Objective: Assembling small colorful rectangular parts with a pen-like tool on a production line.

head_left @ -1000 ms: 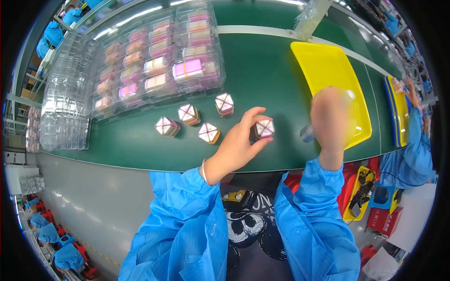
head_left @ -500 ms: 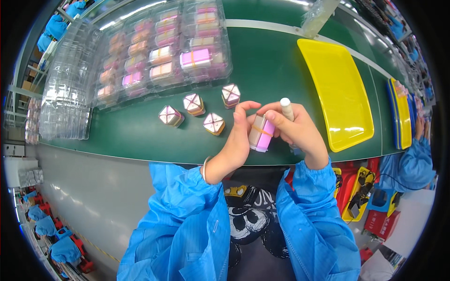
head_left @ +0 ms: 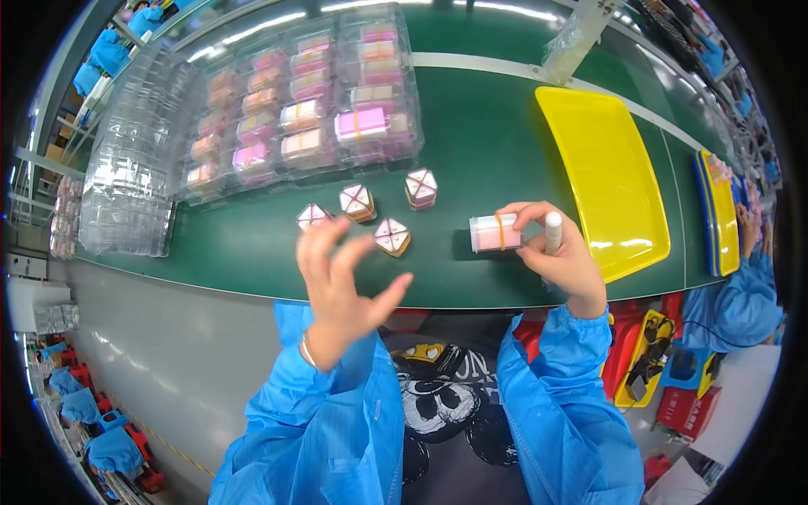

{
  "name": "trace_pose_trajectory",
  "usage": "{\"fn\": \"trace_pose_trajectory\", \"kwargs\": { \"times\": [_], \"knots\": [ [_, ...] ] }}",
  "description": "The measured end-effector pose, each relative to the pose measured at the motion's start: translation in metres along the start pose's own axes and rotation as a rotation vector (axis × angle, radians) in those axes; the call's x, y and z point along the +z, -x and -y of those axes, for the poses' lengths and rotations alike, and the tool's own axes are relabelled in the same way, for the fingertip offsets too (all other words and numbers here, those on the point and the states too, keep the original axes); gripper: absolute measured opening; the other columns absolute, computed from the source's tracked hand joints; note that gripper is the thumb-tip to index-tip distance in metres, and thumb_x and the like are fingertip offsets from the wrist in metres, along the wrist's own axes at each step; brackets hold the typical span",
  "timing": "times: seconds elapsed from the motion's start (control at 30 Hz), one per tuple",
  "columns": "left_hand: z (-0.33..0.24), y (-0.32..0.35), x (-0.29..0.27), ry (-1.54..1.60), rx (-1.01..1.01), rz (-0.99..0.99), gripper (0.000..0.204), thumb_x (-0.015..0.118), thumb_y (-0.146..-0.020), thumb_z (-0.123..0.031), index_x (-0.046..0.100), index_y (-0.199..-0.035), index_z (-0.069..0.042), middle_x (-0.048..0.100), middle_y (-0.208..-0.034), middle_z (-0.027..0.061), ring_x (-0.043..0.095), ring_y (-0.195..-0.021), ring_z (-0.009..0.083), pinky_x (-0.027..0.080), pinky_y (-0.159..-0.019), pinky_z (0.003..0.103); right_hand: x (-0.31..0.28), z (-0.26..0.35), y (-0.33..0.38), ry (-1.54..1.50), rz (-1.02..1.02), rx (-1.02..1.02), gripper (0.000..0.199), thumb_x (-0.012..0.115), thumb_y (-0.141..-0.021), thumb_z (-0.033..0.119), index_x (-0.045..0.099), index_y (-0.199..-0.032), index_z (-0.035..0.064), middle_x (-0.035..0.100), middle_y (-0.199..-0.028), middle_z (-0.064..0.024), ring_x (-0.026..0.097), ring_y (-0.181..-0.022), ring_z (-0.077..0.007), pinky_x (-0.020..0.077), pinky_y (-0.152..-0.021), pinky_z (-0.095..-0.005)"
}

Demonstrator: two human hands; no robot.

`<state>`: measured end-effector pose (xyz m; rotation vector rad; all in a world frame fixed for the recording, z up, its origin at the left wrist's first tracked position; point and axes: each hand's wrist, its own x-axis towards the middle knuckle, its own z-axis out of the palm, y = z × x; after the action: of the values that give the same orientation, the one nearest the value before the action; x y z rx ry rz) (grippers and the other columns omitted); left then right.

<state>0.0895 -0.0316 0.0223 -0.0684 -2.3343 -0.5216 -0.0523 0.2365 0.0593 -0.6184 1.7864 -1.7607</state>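
In my right hand is a small pink and white block with an orange rubber band around it, held by one end between thumb and fingers. The same hand also grips a white-capped marker pen, pointing up. My left hand is in the air with fingers spread and nothing in it. Just beyond its fingertips stands a banded block, partly hidden by them. Nearby stand more such blocks, their pale tops crossed by dark lines: one in front, one behind and one farther right.
Clear plastic trays holding several pink, white and orange blocks lie at the far left, beside a stack of clear trays. An empty yellow tray lies on the green table to the right. A co-worker's blue sleeve shows at far right.
My left hand has let go of the banded block and moved left toward the standing blocks, its fingers spreading. The right hand keeps the block, now turned sideways, and the marker pen.
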Motion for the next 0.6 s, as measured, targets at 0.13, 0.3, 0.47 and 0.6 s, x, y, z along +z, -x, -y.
{"fn": "trace_pose_trajectory", "kwargs": {
  "times": [0.13, 0.3, 0.47, 0.6],
  "knots": [
    [0.021, -0.027, 0.005, -0.020, -0.140, 0.071, 0.076, 0.092, -0.053, -0.039, 0.061, -0.117, -0.013, 0.045, -0.139, 0.0156, 0.034, -0.132, 0.0422, 0.035, -0.105, 0.053, 0.008, -0.002, -0.008, -0.033, -0.052, -0.064, 0.033, 0.048, -0.077, -0.016, 0.056, -0.098, 0.0080, 0.058, -0.124, -0.0091, 0.056, -0.098, -0.0097, 0.0437, -0.074, -0.0213],
    [0.014, -0.037, 0.017, -0.032, -0.033, 0.132, 0.059, 0.091, -0.049, -0.047, 0.072, -0.097, -0.018, 0.054, -0.132, 0.0085, 0.041, -0.126, 0.0389, 0.038, -0.101, 0.051, 0.022, -0.009, -0.022, 0.240, -0.178, -0.257, 0.033, 0.047, -0.076, -0.017, 0.055, -0.095, 0.0076, 0.061, -0.122, -0.0109, 0.059, -0.110, -0.0222, 0.0445, -0.092, -0.0294],
    [0.027, -0.037, 0.029, -0.071, 0.097, 0.109, 0.046, 0.087, -0.053, -0.045, 0.068, -0.084, -0.016, 0.059, -0.125, 0.0035, 0.050, -0.112, 0.0325, 0.042, -0.092, 0.046, 0.030, -0.007, -0.028, 0.532, -0.285, -0.430, 0.030, 0.052, -0.073, -0.017, 0.055, -0.092, 0.0068, 0.062, -0.122, -0.0135, 0.063, -0.108, -0.0319, 0.0494, -0.090, -0.0333],
    [0.045, -0.051, 0.023, 0.013, 0.166, 0.167, 0.041, 0.085, -0.056, -0.041, 0.064, -0.079, -0.014, 0.060, -0.122, 0.0032, 0.054, -0.106, 0.0321, 0.046, -0.083, 0.044, 0.034, -0.008, -0.032, 0.715, -0.317, -0.535, 0.030, 0.057, -0.070, -0.015, 0.056, -0.091, 0.0066, 0.062, -0.124, -0.0133, 0.067, -0.095, -0.0338, 0.0555, -0.077, -0.0341]
  ]
}}
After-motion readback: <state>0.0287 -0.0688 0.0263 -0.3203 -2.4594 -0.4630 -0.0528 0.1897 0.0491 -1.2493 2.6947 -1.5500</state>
